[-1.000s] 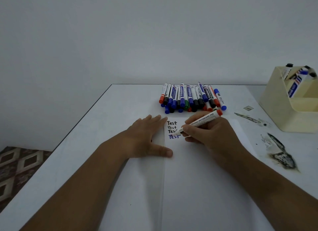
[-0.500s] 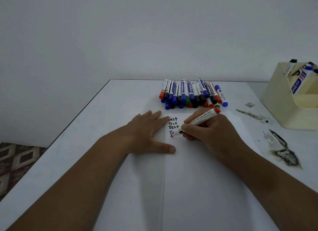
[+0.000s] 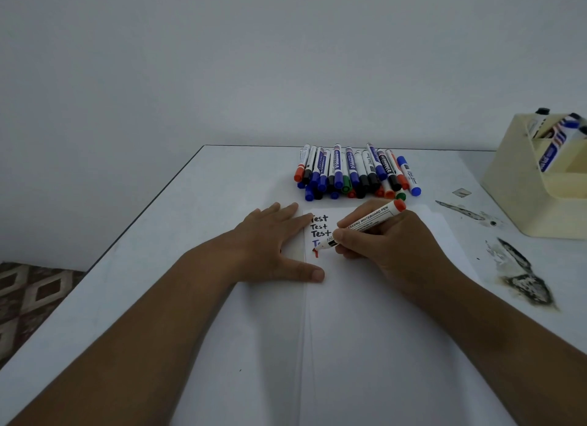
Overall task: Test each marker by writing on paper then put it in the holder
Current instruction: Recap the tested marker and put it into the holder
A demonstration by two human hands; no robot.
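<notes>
Your right hand (image 3: 390, 244) pinches a red-ended marker (image 3: 362, 225) in a writing grip, thumb and fingers curled around the lower barrel, tip down on the paper (image 3: 365, 330) beside a fresh red stroke (image 3: 315, 253). The barrel slants from the tip, low and to your left, up to its red end, far and to your right, so that end already leans toward the cream holder (image 3: 536, 187) at the table's right edge. Your left hand (image 3: 276, 241) lies flat, fingers straight, pressing the sheet just left of the written lines of "Test" (image 3: 319, 226). The holder stands well apart from the paper, on the same side as the hand that writes, so the right hand looks the nearer one to carry the marker over. The untested markers (image 3: 352, 174) lie heaped just beyond the sheet.
</notes>
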